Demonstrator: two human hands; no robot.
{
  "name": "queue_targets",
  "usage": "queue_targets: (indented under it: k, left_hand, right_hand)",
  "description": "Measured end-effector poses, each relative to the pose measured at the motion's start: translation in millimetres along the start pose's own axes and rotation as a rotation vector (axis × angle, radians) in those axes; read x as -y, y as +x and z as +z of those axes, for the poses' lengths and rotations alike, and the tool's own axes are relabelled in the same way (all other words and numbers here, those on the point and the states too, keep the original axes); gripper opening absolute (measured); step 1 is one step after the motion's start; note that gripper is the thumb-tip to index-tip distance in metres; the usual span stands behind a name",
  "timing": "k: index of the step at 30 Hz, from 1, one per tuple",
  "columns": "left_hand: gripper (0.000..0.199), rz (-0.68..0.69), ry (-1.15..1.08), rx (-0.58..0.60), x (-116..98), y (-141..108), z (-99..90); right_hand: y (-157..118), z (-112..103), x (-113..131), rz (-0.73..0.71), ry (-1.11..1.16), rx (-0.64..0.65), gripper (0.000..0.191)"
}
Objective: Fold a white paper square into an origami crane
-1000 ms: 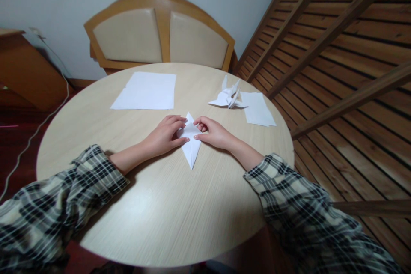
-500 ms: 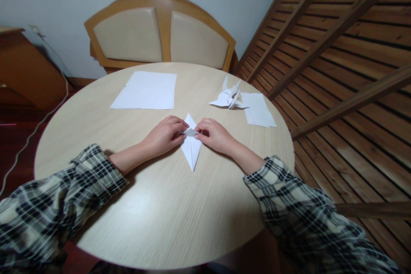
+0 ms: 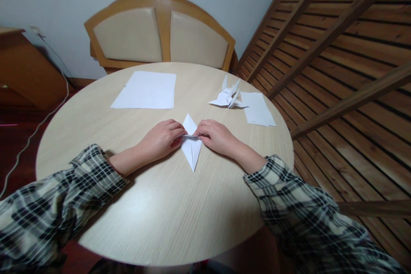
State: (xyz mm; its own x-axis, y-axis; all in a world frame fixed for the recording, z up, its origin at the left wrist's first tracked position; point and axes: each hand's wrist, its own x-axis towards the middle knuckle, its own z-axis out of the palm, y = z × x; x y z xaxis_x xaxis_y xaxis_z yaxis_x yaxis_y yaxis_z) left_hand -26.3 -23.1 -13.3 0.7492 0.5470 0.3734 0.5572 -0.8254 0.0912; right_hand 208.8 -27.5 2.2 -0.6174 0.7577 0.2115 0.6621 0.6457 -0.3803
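A white folded origami paper (image 3: 192, 152), diamond-shaped with its points facing toward and away from me, lies on the round table. My left hand (image 3: 165, 138) pinches the left end of a raised flap across its middle. On the other side my right hand (image 3: 214, 136) pinches the right end of that same flap. The flap stands as a narrow edge between the two hands. My fingertips partly hide the paper's side corners.
Folded paper cranes (image 3: 229, 94) stand at the table's back right, beside some small white sheets (image 3: 259, 110). A stack of white paper (image 3: 146, 90) lies at the back left. Behind the round table (image 3: 154, 218) is a padded wooden headboard (image 3: 166, 30); slatted wood (image 3: 349, 64) rises on the right.
The flap in the middle of the paper has tipped toward me and now shows as a thin edge. Both hands have shifted slightly nearer to me with it.
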Motion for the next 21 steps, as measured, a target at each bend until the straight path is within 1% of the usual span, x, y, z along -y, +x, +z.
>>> queue_targets:
  k: [4, 9, 15, 21]
  left_hand:
    - [0.022, 0.008, 0.012, -0.019, -3.0, -4.0, -3.4]
    - [0.029, 0.033, 0.077, 0.008, -5.5, -9.2, -5.7]
    - [0.032, 0.072, 0.098, -0.015, -6.5, -13.5, -5.3]
    - [0.032, 0.105, 0.124, -0.004, -7.6, -14.3, -7.4]
  right_hand:
    - [-2.0, -0.1, -6.0, -0.054, 0.008, -0.004, 0.026]
    - [-3.5, 0.2, -9.6, -0.096, 0.012, -0.004, 0.028]
    - [-7.9, -1.9, -4.8, -0.134, -0.035, 0.01, 0.029]
    - [-11.2, -4.3, 0.9, -0.143, -0.062, 0.03, 0.033]
